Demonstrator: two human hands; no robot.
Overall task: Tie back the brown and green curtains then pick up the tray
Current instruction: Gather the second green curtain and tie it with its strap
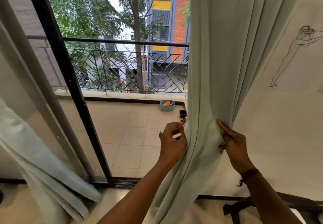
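Curtain (218,66), green, hangs bunched between left hand (173,142) gripping its edge and right hand (233,142) pinching a fold.

Pale green curtain (215,66), black door frame (57,62), teal tub (167,105), beige tiles (132,129), orange-yellow-grey building (167,13).

Only "37", after blurred lettering, on a white sign (129,64) outside.
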